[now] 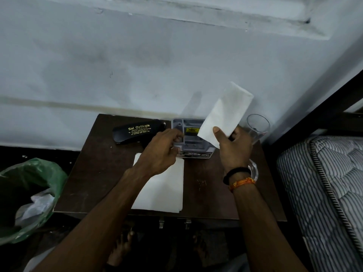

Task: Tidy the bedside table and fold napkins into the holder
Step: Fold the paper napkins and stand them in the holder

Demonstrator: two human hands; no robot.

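Fingers (233, 134) of right hand (234, 148) pinch a folded white napkin (225, 114); left hand (161, 152) grips the grey holder (191, 142).

Left hand (160, 152) curled, gripping; right hand (233, 148) raised, pinching.

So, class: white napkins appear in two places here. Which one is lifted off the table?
The folded napkin pinched in the right hand, raised above the grey holder. The other napkins lie flat in a stack near the table's front edge, under the left forearm.

Right hand (233, 148) pinching folded napkin (225, 114) above grey holder (193, 142), left hand (161, 152) gripping holder's edge, napkin stack (165, 191) on tabletop (94, 173)
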